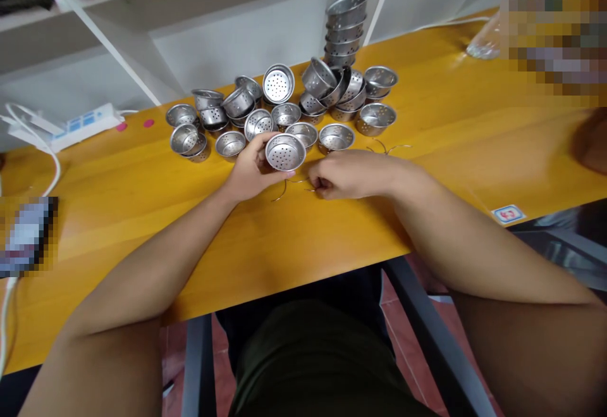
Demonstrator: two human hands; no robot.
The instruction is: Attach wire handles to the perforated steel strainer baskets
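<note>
My left hand (255, 169) is closed round a small perforated metal cup (285, 152), its open side tipped toward me. Just right of it, my right hand (334, 174) is curled with the fingertips pinched together. A thin wire (310, 190) shows at those fingertips and seems to be held there. Another curved wire (283, 192) hangs or lies below the cup; I cannot tell which. Behind both hands, several more metal cups stand in a loose cluster, among them an upright cup (336, 138) near my right knuckles. Some cups are tilted on top of others.
A tall stack of cups (342, 34) rises at the back against the white shelf (246, 31). More thin wires (386, 148) lie beyond my right wrist. A white power strip (85, 126) and a phone (26, 236) with a cable are at left. A clear plastic object (484, 43) stands at back right.
</note>
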